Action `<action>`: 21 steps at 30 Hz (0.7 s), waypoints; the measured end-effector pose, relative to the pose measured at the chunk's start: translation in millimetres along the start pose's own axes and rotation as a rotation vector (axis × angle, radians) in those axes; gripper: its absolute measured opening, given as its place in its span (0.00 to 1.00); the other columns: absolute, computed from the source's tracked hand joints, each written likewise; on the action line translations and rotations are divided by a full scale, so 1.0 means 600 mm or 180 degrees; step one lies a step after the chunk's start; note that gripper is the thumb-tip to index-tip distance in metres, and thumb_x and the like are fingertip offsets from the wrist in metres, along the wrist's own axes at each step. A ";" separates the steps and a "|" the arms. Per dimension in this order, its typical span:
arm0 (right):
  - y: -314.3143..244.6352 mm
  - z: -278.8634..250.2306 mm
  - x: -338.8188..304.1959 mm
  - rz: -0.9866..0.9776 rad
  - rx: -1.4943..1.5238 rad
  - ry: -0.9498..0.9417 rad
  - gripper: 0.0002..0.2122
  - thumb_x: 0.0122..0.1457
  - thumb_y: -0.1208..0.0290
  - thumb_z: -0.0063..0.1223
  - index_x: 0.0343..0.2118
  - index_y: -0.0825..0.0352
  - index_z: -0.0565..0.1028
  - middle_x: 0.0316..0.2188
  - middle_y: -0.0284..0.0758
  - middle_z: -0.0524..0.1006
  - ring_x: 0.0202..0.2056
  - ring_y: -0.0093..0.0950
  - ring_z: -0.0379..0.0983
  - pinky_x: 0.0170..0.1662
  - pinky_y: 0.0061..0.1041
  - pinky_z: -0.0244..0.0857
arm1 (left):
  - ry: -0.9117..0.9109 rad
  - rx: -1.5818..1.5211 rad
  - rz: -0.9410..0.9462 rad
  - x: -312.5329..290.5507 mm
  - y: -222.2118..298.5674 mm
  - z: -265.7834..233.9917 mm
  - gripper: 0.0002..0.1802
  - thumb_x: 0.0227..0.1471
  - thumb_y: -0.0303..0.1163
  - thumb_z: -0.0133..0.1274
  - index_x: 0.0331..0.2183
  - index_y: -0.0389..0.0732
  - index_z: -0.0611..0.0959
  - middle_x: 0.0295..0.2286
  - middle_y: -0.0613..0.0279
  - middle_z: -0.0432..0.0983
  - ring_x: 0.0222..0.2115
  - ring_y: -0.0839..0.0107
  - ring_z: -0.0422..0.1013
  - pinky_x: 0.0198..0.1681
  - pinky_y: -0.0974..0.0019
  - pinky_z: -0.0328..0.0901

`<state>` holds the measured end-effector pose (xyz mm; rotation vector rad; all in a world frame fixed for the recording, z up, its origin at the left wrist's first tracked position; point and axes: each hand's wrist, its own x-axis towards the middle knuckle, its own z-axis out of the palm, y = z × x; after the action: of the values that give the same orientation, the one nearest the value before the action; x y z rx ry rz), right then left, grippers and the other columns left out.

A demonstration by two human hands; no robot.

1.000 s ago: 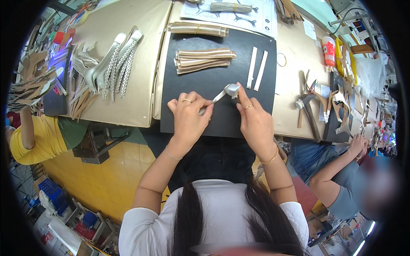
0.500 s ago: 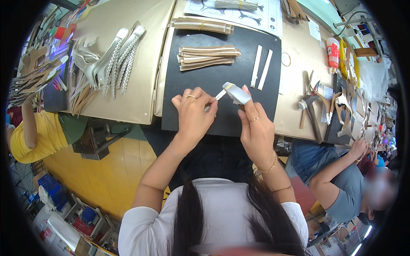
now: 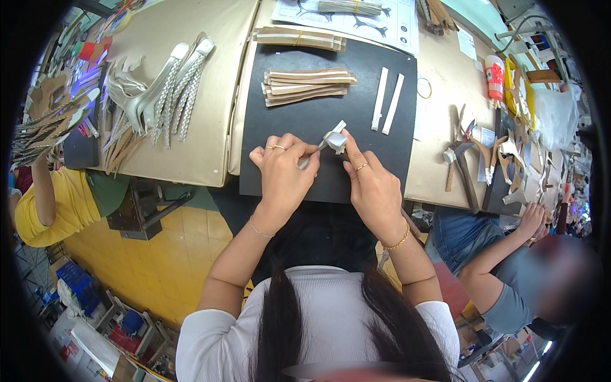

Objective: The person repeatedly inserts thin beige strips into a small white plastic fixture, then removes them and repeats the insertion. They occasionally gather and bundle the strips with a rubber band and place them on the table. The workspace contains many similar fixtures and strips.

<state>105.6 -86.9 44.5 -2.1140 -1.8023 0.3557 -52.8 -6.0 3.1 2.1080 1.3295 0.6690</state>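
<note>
A silvery, folded strap-like piece (image 3: 335, 140) is held between my two hands, over the near part of the black work mat (image 3: 289, 130). My left hand (image 3: 284, 170) is closed, thumb and fingers pinching the grey end of it. At its other side, my right hand (image 3: 371, 181) grips it with the index finger and thumb. A pale narrow tip sticks up beyond the fold. Whether this tip and the silvery part are one piece I cannot tell. Two white narrow strips (image 3: 380, 99) lie farther right on the mat. Ahead of my left hand sits a stack of brown and white strips (image 3: 307, 87).
A banded bundle of strips (image 3: 299, 39) lies at the mat's far edge, before a printed sheet (image 3: 394, 30). Silver braided straps (image 3: 167, 95) rest on the left table. Tools, including a hammer (image 3: 466, 172), lie at right. Other people sit on both sides.
My right hand has moved left, toward my left hand, bringing the silvery piece with it. The piece has turned, and its pale tip now points up and away.
</note>
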 end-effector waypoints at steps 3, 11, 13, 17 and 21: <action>-0.002 -0.010 0.002 -0.0026 0.0009 0.0007 0.25 0.64 0.70 0.55 0.65 0.54 0.69 0.27 0.34 0.73 0.23 0.34 0.76 0.26 0.34 0.71 | 0.0001 0.0036 0.0003 0.003 0.002 0.001 0.04 0.46 0.31 0.67 0.28 0.45 0.90 0.28 0.72 0.77 0.36 0.69 0.69 0.47 0.60 0.51; -0.020 -0.016 -0.002 -0.0098 0.0163 -0.0213 0.25 0.63 0.71 0.56 0.65 0.55 0.69 0.28 0.35 0.73 0.23 0.36 0.75 0.26 0.34 0.70 | 0.0028 0.0165 0.0031 0.004 0.006 0.004 0.03 0.45 0.31 0.66 0.24 0.44 0.87 0.27 0.71 0.76 0.34 0.68 0.68 0.47 0.59 0.51; -0.014 -0.011 0.007 -0.0071 0.0107 0.0012 0.26 0.63 0.71 0.57 0.65 0.56 0.70 0.28 0.35 0.74 0.24 0.35 0.76 0.26 0.34 0.70 | 0.0069 0.0171 0.0103 0.005 0.004 0.005 0.03 0.45 0.31 0.66 0.24 0.44 0.87 0.27 0.71 0.76 0.34 0.68 0.68 0.46 0.59 0.51; -0.009 -0.009 -0.001 -0.0138 0.0466 0.0470 0.26 0.62 0.71 0.57 0.65 0.55 0.69 0.28 0.34 0.74 0.25 0.34 0.77 0.26 0.34 0.71 | 0.0085 0.0177 0.0100 0.002 0.004 0.005 0.03 0.45 0.31 0.66 0.25 0.44 0.87 0.27 0.71 0.76 0.34 0.68 0.69 0.46 0.59 0.51; -0.012 0.000 -0.013 -0.0165 0.0092 0.0034 0.27 0.63 0.71 0.57 0.66 0.53 0.68 0.27 0.34 0.73 0.23 0.33 0.76 0.25 0.33 0.70 | 0.0042 0.0301 0.0137 -0.002 0.005 0.002 0.03 0.47 0.31 0.66 0.27 0.44 0.88 0.27 0.71 0.76 0.34 0.68 0.69 0.45 0.59 0.50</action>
<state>97.9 -93.5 47.0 -2.0418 -1.8313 0.3544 -50.6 -8.3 4.3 2.2167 1.3506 0.6505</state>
